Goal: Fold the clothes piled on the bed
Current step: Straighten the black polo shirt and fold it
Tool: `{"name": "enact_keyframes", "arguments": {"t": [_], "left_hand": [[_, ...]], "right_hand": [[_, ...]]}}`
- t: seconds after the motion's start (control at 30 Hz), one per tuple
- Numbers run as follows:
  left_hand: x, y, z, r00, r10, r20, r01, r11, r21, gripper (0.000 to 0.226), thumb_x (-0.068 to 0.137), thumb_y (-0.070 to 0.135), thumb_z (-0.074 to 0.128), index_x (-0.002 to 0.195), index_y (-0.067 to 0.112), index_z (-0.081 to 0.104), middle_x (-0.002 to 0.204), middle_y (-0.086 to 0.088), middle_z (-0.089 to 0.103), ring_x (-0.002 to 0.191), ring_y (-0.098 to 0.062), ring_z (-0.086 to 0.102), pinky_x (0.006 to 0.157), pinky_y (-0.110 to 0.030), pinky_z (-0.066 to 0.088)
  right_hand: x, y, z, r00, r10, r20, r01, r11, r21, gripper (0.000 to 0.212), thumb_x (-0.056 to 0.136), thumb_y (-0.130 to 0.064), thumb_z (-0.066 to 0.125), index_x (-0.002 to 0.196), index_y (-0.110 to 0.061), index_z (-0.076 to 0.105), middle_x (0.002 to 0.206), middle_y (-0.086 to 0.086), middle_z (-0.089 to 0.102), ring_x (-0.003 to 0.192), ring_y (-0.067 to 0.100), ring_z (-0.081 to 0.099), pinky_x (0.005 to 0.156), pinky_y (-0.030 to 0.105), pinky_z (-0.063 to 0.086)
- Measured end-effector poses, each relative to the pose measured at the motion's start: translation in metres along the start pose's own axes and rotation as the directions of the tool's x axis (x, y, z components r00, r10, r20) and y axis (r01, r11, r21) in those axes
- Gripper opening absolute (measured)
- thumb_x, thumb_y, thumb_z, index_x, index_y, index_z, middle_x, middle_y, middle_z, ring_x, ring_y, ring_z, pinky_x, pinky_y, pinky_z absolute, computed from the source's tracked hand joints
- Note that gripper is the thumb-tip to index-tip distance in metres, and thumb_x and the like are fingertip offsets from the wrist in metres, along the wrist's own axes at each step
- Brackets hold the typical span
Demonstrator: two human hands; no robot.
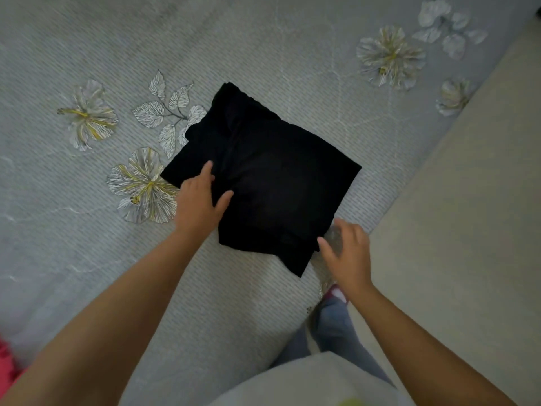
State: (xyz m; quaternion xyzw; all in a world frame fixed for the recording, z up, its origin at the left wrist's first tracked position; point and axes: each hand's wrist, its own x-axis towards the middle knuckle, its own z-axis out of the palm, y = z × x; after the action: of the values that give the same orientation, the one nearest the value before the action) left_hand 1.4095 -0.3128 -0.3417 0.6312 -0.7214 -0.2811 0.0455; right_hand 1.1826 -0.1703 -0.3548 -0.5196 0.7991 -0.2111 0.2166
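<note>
A black garment (272, 177) lies folded into a rough square on the grey flowered bedsheet (87, 244). My left hand (200, 197) rests flat on the garment's near left part, fingers straight and spread. My right hand (348, 250) hovers just off the garment's near right corner, fingers relaxed and holding nothing; it looks slightly blurred.
The bed's edge runs diagonally on the right, with beige floor (468, 230) beyond it. My leg and a shoe (336, 294) show beside the bed. A bit of pink-red cloth (7, 364) sits at the lower left edge.
</note>
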Motion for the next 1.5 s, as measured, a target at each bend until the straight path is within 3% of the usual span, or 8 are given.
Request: {"name": "enact_keyframes", "arguments": {"t": [0.2,0.47,0.7,0.9,1.07,1.2,1.33,1.5], "left_hand": [[-0.011,0.037,0.014,0.97,-0.229,0.083,0.224,0.973,0.064,0.078,0.09,0.041,0.051,0.148,0.022,0.002,0.129,-0.019,0.036,0.105,-0.035,0.051,0.083,-0.04,0.043],[-0.009,0.036,0.036,0.947,-0.321,0.012,0.305,0.887,-0.347,0.069,0.09,0.014,0.056,0.146,0.017,0.016,0.133,-0.014,0.048,0.12,-0.027,0.048,0.091,-0.026,0.037],[-0.04,0.028,0.004,0.944,-0.308,-0.114,0.245,0.891,-0.382,0.069,0.087,0.01,0.06,0.144,0.021,0.024,0.129,-0.013,0.053,0.117,-0.025,0.051,0.09,-0.023,0.037],[-0.05,-0.011,0.029,0.942,-0.329,0.065,0.334,0.938,-0.091,0.069,0.086,0.019,0.061,0.144,0.008,0.024,0.122,-0.021,0.051,0.113,-0.033,0.048,0.093,-0.037,0.038],[-0.022,-0.016,0.016,0.974,-0.177,-0.143,0.185,0.982,0.047,0.075,0.078,0.052,0.057,0.138,0.01,0.04,0.137,-0.027,0.037,0.126,-0.042,0.033,0.105,-0.049,0.025],[0.033,-0.027,0.002,0.979,-0.192,0.066,0.178,0.968,0.176,0.092,0.075,0.057,0.061,0.147,0.027,0.012,0.148,-0.028,0.014,0.139,-0.038,0.011,0.113,-0.047,0.015],[0.069,-0.026,-0.012,0.984,-0.087,0.153,0.076,0.994,0.082,0.107,0.063,0.062,0.068,0.147,0.029,0.009,0.133,-0.029,0.035,0.126,-0.041,0.033,0.106,-0.047,0.027],[0.072,-0.01,-0.008,0.939,-0.036,0.342,0.121,0.966,-0.231,0.105,0.073,0.027,0.075,0.145,0.037,-0.001,0.142,-0.011,0.036,0.129,-0.024,0.038,0.105,-0.031,0.031]], "right_hand": [[-0.001,0.001,0.034,0.935,-0.326,0.136,0.352,0.894,-0.276,0.086,0.047,-0.029,0.089,0.12,-0.02,0.044,0.125,0.014,0.037,0.107,0.032,0.039,0.073,0.049,0.052],[0.019,0.003,0.045,0.889,-0.451,-0.076,0.452,0.892,0.001,0.026,0.074,-0.008,0.056,0.099,-0.005,0.063,0.095,0.011,0.056,0.085,0.017,0.042,0.081,0.022,0.041],[0.001,-0.022,0.014,0.862,-0.503,-0.057,0.506,0.86,0.067,0.024,0.079,-0.01,0.053,0.093,0.001,0.069,0.074,0.013,0.063,0.078,0.013,0.044,0.083,0.014,0.036],[-0.031,-0.008,0.046,0.909,-0.336,0.246,0.371,0.922,-0.11,0.042,0.087,-0.045,0.041,0.108,-0.014,0.061,0.098,0.012,0.062,0.089,0.017,0.042,0.061,0.033,0.054],[-0.016,-0.013,0.021,0.997,-0.063,0.039,0.065,0.997,-0.035,0.051,0.087,-0.046,0.048,0.112,-0.005,0.064,0.113,0.026,0.058,0.103,0.033,0.052,0.086,0.042,0.041],[0.007,-0.029,0.02,0.937,0.291,0.192,-0.303,0.952,0.038,0.08,0.078,-0.041,0.068,0.143,-0.018,0.027,0.137,0.028,0.032,0.128,0.038,0.031,0.107,0.042,0.026],[0.021,-0.048,0.036,0.9,0.372,0.227,-0.417,0.886,0.204,0.088,0.078,-0.034,0.07,0.138,-0.041,0.006,0.145,0.018,0.016,0.134,0.027,0.022,0.109,0.03,0.021],[0.035,-0.05,0.038,0.876,0.418,0.243,-0.476,0.832,0.285,0.091,0.078,-0.029,0.071,0.127,-0.048,-0.003,0.141,0.018,0.021,0.123,0.022,0.036,0.093,0.016,0.026]]}}
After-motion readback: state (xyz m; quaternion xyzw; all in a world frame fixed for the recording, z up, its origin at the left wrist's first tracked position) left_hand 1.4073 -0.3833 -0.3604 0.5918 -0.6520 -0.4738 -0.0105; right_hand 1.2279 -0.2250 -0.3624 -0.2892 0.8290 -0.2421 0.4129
